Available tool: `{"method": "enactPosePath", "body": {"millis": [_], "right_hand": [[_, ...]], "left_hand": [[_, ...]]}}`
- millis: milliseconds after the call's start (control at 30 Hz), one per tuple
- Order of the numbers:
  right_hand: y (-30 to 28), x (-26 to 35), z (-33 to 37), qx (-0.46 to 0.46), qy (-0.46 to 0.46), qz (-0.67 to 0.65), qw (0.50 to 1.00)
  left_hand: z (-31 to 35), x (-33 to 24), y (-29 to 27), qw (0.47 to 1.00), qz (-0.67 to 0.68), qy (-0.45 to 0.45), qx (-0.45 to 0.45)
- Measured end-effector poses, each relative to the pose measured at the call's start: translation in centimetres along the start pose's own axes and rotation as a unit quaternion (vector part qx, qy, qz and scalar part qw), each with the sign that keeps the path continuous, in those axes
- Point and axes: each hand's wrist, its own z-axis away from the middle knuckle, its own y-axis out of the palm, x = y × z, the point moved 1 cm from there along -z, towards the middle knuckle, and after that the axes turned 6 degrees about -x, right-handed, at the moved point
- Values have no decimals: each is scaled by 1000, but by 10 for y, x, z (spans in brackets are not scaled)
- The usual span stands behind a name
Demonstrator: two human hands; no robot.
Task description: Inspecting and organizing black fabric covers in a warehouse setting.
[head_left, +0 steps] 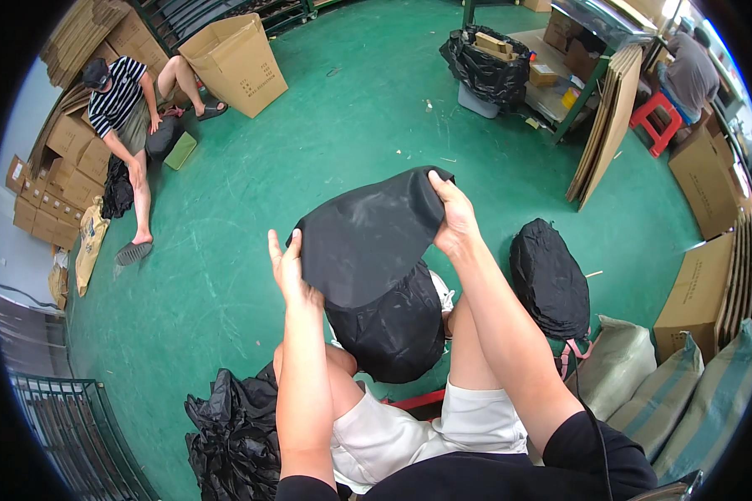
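Black sheet [363, 238]: up in front of the seated person, over a dark bag-like bundle [393, 334] between the legs.
Right hand [457, 219]: gripping the sheet's right edge, thumb on top.
Left hand [287, 271]: at the left edge, fingers partly spread; from here I can't tell if it's pinching.
Person's right: black backpack-shaped bundle [547, 280] on green floor [209, 250], near stuffed sacks [622, 363].
Person's left: crumpled black plastic [234, 430].
Across the room, left: co-worker [124, 104], striped top, seated beside stacked cartons [75, 184].
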Motion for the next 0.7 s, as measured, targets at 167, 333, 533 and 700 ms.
{"method": "enactPosePath", "body": {"millis": [167,333,533,700], "right_hand": [[3,-6,0,-87,9,-26,996],[2,-7,-8,-28,-20,-31,999],[21,-7,-35,-27,24,-47,998],[58,2,-66,-33,17,-90,995]], "left_hand": [[-14,5,-13,990,52,-10,132],[-9,-3,3,984,72,3,161],[-58,-21,14,990,48,-60,120],[-85,-46,47,989,48,-41,131]]}}
